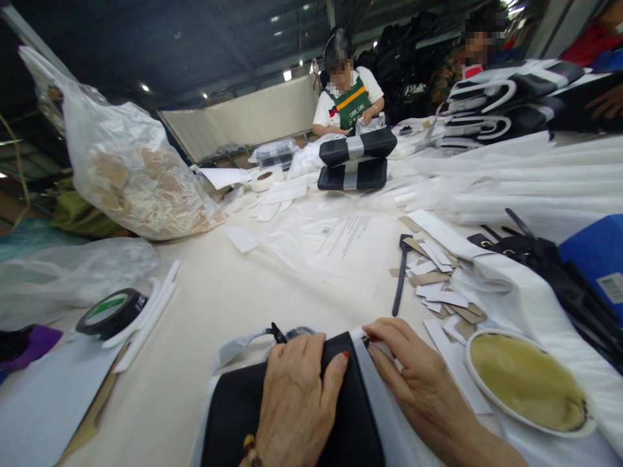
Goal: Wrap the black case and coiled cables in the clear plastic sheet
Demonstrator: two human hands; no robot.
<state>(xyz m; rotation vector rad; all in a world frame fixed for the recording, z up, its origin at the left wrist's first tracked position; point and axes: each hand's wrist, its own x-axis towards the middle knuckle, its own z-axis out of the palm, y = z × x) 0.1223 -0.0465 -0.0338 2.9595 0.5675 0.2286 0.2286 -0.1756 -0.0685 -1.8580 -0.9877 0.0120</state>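
A black bag [238, 415] lies in front of me on white wrapping, at the table's near edge. My left hand [302, 389] rests flat on top of it, thumb spread, fingertips at the far edge. Beside the bag's far right corner, my right hand [413, 370] has thumb and fingers pinched together. A small dark and gold-coloured bit shows at those fingertips, next to white wrapping; what exactly they grip is unclear. Past the bag's far edge are a white-wrapped strip [238, 347] and a small black strap end [276, 332].
Right of me are a black strap [402, 275], paper and card scraps [442, 295], an oval dish with yellowish contents [525, 379] and a blue box [596, 259]. Black tape [111, 314] and a scrap-filled bag [141, 175] stand left. Wrapped black bags [353, 175] and a co-worker [355, 97] are opposite.
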